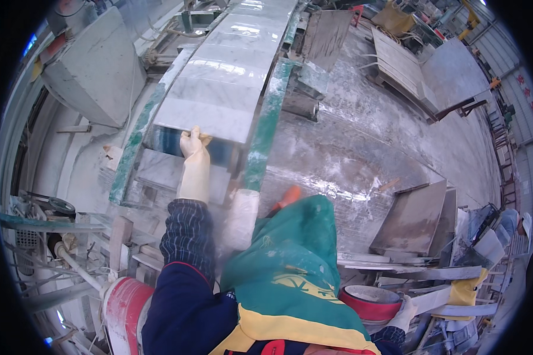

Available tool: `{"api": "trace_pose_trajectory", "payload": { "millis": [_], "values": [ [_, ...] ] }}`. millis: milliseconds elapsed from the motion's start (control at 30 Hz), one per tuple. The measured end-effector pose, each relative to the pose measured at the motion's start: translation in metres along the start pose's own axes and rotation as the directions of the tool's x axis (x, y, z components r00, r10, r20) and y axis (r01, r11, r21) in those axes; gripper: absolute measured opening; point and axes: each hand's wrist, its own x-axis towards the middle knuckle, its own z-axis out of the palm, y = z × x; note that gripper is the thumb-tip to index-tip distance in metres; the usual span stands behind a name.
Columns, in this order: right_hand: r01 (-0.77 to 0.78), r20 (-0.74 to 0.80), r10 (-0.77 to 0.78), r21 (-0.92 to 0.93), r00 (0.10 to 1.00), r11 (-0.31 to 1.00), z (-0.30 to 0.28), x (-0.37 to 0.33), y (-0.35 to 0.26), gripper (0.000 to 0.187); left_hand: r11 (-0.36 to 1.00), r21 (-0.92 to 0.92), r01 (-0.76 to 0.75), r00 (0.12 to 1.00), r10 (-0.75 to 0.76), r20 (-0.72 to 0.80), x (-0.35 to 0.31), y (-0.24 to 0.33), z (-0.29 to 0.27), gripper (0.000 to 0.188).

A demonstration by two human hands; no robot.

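Note:
My left hand (196, 142), in a cream rubber glove, is closed on the near edge of a white, grey-veined marble slab (204, 117). The slab lies at the near end of a row of similar shiny pieces on a long conveyor-like bed with green side rails (259, 148). Below that edge shows a dark blue surface (170, 141). At the lower right, my right hand (404, 313), also gloved, hangs beside a red bucket (370, 305). It is next to a pale strip (431, 300); its fingers are too unclear to show a grip.
A big stone block (98, 77) stands left of the bed. Flat panels lean on the wet floor (337, 160) at right, one brown (411, 219). Offcuts and scrap (479, 260) crowd the lower right. Another red bucket (124, 313) is by my left elbow.

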Motion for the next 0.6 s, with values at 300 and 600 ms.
{"api": "trace_pose_trajectory", "payload": {
  "millis": [300,600],
  "values": [
    [-0.135,-0.18,0.203,0.331,0.962,0.934,0.0,-0.053,-0.089,0.075,0.996,-0.083,0.03,0.998,-0.025,0.059,-0.005,0.003,-0.004,0.021],
    [0.01,-0.066,0.024,0.478,0.998,0.878,0.08,-0.079,-0.177,0.072,0.992,-0.127,0.014,0.999,-0.019,-0.037,-0.095,0.052,-0.01,0.047]
  ]
}}
